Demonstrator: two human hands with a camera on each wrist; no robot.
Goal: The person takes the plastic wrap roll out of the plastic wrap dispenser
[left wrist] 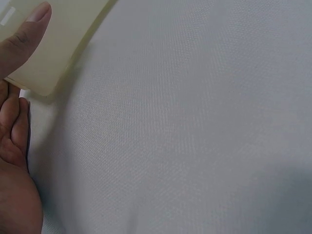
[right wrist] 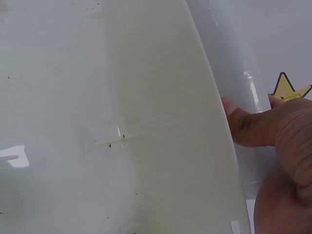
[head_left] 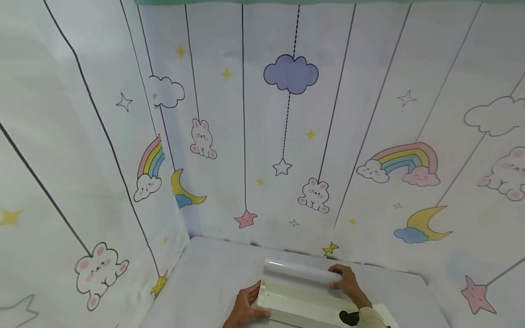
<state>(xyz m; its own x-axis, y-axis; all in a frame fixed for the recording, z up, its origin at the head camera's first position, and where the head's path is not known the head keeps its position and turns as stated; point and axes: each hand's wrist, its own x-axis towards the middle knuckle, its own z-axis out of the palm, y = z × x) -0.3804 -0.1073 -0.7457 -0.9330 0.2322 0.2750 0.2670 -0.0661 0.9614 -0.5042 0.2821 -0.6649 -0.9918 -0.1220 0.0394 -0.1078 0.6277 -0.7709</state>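
Observation:
A long cream plastic box, open at the top, lies on the white surface in the head view. My left hand grips its left end; the left wrist view has the thumb flat on the outer wall and the fingers around the corner. Just behind the box lies a shiny roll of plastic film, roughly parallel to it. The right end of that roll is held by my right hand, thumb on the near side and fingers over the far side. The right wrist view looks into the box, with the roll beyond its wall.
A white cloth-like surface lies under everything. White walls printed with clouds, rabbits, rainbows and stars rise at the back and sides. A black object sits at my right wrist, overlapping the box's right part.

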